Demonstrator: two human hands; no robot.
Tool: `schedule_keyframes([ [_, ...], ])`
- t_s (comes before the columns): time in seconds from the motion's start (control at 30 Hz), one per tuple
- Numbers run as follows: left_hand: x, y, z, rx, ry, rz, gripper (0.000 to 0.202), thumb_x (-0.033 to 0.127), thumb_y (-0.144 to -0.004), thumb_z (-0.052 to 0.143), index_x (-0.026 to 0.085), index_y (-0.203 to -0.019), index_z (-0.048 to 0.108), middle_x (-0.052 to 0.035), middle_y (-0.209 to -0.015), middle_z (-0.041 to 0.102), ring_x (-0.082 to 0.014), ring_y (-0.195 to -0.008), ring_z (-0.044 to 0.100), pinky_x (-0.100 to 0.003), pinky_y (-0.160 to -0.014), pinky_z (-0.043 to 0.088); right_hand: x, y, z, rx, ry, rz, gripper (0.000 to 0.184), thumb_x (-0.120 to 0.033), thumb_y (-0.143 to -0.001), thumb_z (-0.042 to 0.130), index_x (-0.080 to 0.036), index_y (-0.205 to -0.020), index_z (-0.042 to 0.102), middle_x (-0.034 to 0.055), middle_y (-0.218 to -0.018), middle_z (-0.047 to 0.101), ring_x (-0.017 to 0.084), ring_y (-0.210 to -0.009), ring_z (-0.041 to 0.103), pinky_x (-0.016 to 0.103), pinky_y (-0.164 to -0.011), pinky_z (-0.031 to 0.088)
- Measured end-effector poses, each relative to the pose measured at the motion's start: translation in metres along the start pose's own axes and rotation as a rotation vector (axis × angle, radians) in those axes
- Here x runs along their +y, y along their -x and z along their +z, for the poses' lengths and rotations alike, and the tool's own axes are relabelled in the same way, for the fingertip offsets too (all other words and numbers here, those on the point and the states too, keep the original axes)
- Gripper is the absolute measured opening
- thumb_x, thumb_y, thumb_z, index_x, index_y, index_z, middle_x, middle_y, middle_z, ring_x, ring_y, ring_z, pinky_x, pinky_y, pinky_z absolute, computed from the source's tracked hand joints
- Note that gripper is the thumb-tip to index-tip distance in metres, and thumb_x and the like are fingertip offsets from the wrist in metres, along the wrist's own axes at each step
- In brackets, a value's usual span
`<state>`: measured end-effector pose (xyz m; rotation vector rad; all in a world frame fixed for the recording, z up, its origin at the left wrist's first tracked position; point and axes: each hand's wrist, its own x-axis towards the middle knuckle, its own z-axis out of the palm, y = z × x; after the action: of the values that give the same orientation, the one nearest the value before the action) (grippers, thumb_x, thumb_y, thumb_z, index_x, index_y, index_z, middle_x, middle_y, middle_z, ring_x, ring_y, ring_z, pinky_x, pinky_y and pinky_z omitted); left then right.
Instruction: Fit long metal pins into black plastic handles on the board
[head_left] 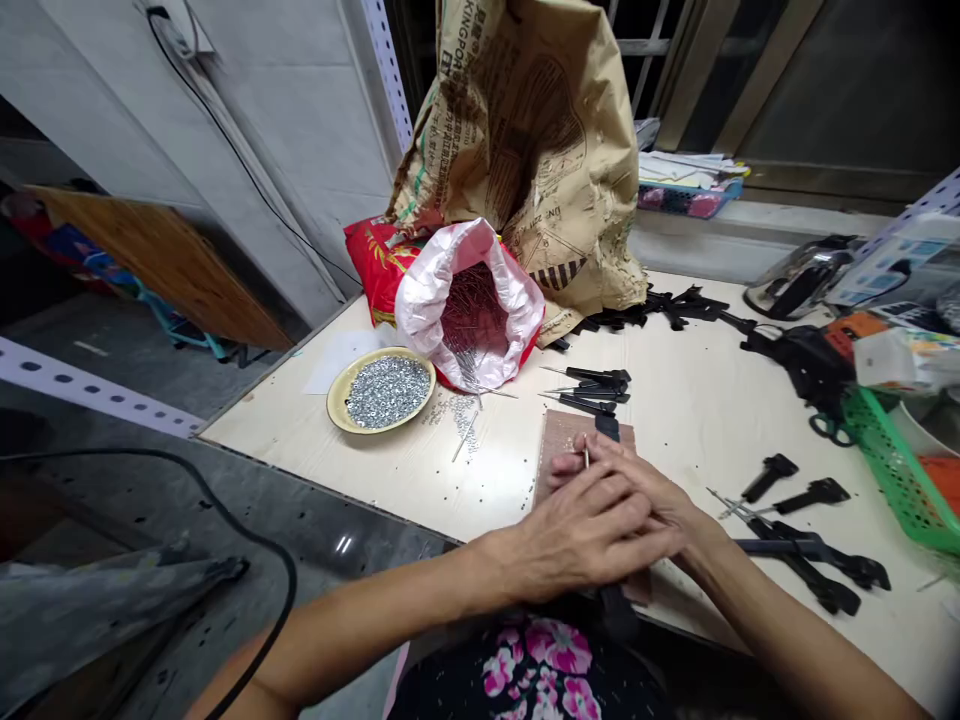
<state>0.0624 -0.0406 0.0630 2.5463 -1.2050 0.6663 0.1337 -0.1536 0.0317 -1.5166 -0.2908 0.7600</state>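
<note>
My left hand lies over my right hand at the near edge of the table, on a brown board. Both are closed together around a black plastic part whose tip sticks out beyond the fingers, and a thin metal pin stands up between the fingers. Just past the board lie a few black parts with pins in them. A yellow bowl of small silver bits and a red and white bag of long pins stand further left.
A large brown paper sack stands at the back with loose black parts beside it. Finished black parts lie at my right. A green basket sits at the right edge. Loose pins are scattered by the bowl.
</note>
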Motion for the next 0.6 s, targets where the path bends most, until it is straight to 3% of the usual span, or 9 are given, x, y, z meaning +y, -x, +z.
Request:
schedule_keyframes([
  [0.07, 0.003, 0.025, -0.005, -0.044, -0.048, -0.135, 0.044, 0.016, -0.090, 0.044, 0.025, -0.134, 0.042, -0.0080, -0.132, 0.050, -0.0279, -0.125, 0.039, -0.048, -0.105, 0.031, -0.015, 0.003, -0.011, 0.012, -0.175, 0.018, 0.036, -0.056, -0.083, 0.053, -0.024, -0.098, 0.048, 0.0007, -0.073, 0.060, 0.015, -0.065, 0.060, 0.031, -0.058, 0.052],
  [0.13, -0.002, 0.054, -0.008, -0.117, -0.112, -0.324, 0.050, 0.012, -0.088, 0.045, 0.027, -0.135, 0.038, -0.0068, -0.141, 0.040, -0.0300, -0.132, 0.028, -0.050, -0.106, 0.031, -0.021, 0.002, -0.017, 0.054, -0.347, 0.033, 0.036, -0.052, -0.078, 0.062, -0.025, -0.096, 0.047, -0.0060, -0.061, 0.050, 0.008, -0.049, 0.048, 0.022, -0.049, 0.046],
  [0.23, -0.021, 0.092, -0.011, -0.143, -0.232, -0.762, 0.039, 0.021, -0.087, 0.052, 0.017, -0.125, 0.047, -0.0147, -0.125, 0.050, -0.0300, -0.119, 0.042, -0.045, -0.094, 0.042, -0.018, -0.001, -0.016, 0.071, -0.448, 0.088, 0.032, -0.046, -0.077, 0.065, -0.024, -0.093, 0.049, -0.0106, -0.053, 0.033, 0.004, -0.038, 0.026, 0.016, -0.037, 0.028],
  [0.33, -0.042, 0.114, -0.010, -0.206, -0.346, -1.100, 0.024, 0.030, -0.088, 0.050, 0.014, -0.103, 0.058, -0.0129, -0.099, 0.058, -0.0269, -0.096, 0.051, -0.040, -0.082, 0.046, -0.013, -0.002, -0.007, 0.033, -0.500, 0.198, 0.025, -0.033, -0.077, 0.066, -0.020, -0.093, 0.053, -0.0084, -0.056, 0.037, 0.004, -0.042, 0.031, 0.016, -0.039, 0.028],
  [0.4, -0.051, 0.121, -0.007, -0.272, -0.385, -1.178, 0.021, 0.032, -0.088, 0.049, 0.015, -0.093, 0.059, -0.0118, -0.093, 0.059, -0.0266, -0.091, 0.051, -0.038, -0.076, 0.045, -0.011, 0.001, 0.001, -0.008, -0.501, 0.234, 0.029, -0.030, -0.076, 0.066, -0.020, -0.101, 0.055, -0.0058, -0.062, 0.045, 0.006, -0.047, 0.040, 0.019, -0.045, 0.037],
  [0.5, -0.057, 0.130, -0.003, -0.322, -0.407, -1.229, 0.016, 0.027, -0.089, 0.045, 0.017, -0.088, 0.058, -0.0110, -0.091, 0.059, -0.0258, -0.088, 0.050, -0.036, -0.071, 0.043, -0.010, 0.008, 0.010, -0.073, -0.390, 0.200, 0.047, -0.039, -0.079, 0.063, -0.025, -0.121, 0.049, -0.0036, -0.066, 0.054, 0.009, -0.049, 0.045, 0.024, -0.049, 0.044],
  [0.6, -0.059, 0.137, -0.002, -0.297, -0.400, -1.262, 0.017, 0.021, -0.090, 0.041, 0.018, -0.085, 0.057, -0.0102, -0.089, 0.060, -0.0242, -0.087, 0.051, -0.035, -0.071, 0.042, -0.006, 0.014, 0.014, -0.098, -0.279, 0.187, 0.055, -0.048, -0.078, 0.062, -0.024, -0.125, 0.045, -0.0057, -0.058, 0.052, 0.006, -0.040, 0.033, 0.019, -0.039, 0.032],
])
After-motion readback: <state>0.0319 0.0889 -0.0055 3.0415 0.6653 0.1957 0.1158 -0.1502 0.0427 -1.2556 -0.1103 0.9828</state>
